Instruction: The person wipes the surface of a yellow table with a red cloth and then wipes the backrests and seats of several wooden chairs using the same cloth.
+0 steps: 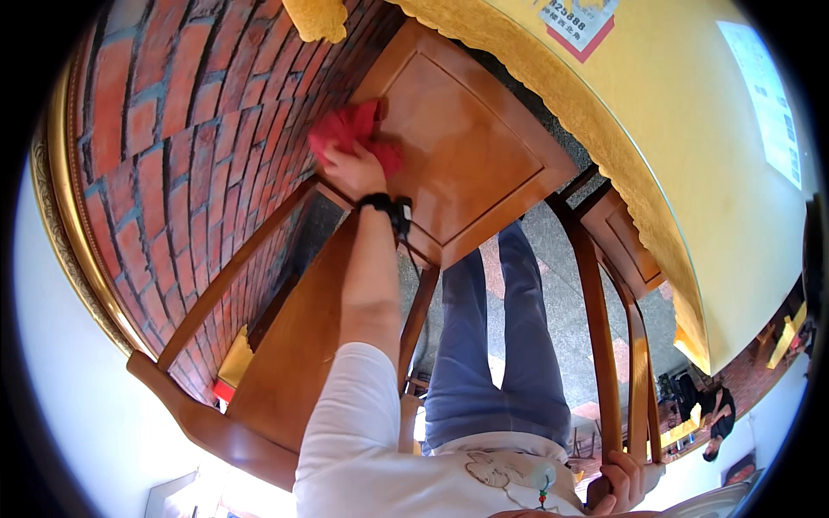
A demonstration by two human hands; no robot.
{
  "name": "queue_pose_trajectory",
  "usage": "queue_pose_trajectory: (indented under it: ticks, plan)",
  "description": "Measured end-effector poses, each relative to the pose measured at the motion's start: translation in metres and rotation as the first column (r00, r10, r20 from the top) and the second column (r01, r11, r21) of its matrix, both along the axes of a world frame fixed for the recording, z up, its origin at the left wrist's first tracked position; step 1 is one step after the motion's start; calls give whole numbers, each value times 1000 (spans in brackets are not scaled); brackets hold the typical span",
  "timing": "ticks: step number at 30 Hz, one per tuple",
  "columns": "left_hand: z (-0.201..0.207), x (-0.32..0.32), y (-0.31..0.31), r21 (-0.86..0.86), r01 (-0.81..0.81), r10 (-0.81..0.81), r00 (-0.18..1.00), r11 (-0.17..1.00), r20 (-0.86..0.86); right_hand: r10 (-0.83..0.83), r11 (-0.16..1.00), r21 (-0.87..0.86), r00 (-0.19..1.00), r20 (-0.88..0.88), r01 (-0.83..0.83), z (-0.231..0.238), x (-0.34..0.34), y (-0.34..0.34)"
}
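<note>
My left hand point(356, 169) is closed on a crumpled red cloth point(338, 126) and presses it to the wooden chair seat point(466, 129), near the edge beside the brick wall. A black band with a small device point(393, 211) sits on that wrist, a thin cable hanging from it. The seat is glossy brown with a grooved border, and the chair's tall back panel point(298, 345) stands left of my forearm. At the lower right, my right hand point(623, 481) has its fingers wrapped round the top of another wooden chair's back point(596, 345).
A table with a yellow cloth point(682, 138) spans the right, papers lying on it. The red brick wall point(181, 164) rises at the left, beside a gold frame point(65, 216). Another chair seat point(623, 233) shows under the table edge. A person in black point(718, 414) is far right.
</note>
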State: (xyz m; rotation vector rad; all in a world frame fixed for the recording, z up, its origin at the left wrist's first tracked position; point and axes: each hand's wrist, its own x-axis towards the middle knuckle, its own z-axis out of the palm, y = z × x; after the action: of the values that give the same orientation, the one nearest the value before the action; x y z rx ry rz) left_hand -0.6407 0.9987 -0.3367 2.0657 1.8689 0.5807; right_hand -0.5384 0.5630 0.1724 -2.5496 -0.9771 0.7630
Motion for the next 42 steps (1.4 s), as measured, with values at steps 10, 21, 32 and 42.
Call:
queue_pose_trajectory:
  ticks: [10, 21, 32, 42]
  plan:
    - [-4, 126, 44, -29, 385, -386, 922, 923, -40, -48, 998, -42, 980, -193, 41, 6, -4, -7]
    - [-4, 144, -57, -75, 913, -876, 406, 401, 259, -129, 978, -162, 991, 22, 131, 6, -15, 37]
    - [31, 22, -248, -327, 945, -861, 148, -22, 487, -253, 954, -144, 964, 87, 264, 1, -32, -2]
    - [68, -22, -95, -884, 177, 274, 908, 433, 316, -341, 937, -230, 836, -430, 265, 8, 24, 11]
